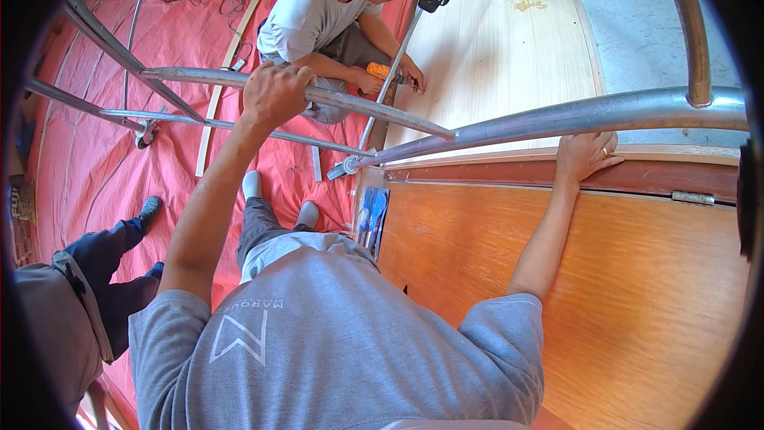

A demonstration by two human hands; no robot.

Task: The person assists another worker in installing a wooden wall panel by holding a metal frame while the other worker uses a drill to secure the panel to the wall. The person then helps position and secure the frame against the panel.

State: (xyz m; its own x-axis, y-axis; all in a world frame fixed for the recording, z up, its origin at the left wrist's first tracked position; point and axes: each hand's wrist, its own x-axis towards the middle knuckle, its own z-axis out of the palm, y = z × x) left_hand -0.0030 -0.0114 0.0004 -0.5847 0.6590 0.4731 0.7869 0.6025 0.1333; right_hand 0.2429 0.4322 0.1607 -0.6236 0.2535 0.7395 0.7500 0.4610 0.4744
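Observation:
My left hand (pixel 274 91) is closed around a slanting metal scaffold pipe (pixel 382 110) out in front of me. My right hand (pixel 585 155) lies flat with its fingers spread on the dark red-brown top edge (pixel 493 171) of an orange-brown wooden door panel (pixel 637 287). There is a ring on one finger. A thicker metal pipe (pixel 573 118) runs just above that hand. My grey shirt and legs fill the lower middle, with my feet on a red floor sheet (pixel 95 159).
A crouching person in a black cap (pixel 326 12) holds an orange power tool (pixel 379 71) against a pale wooden panel (pixel 493 48). Another person in dark blue trousers (pixel 111 263) stands at lower left. Nearby are wood strips (pixel 215 103), a metal hinge (pixel 692 197) and a blue packet (pixel 372 211).

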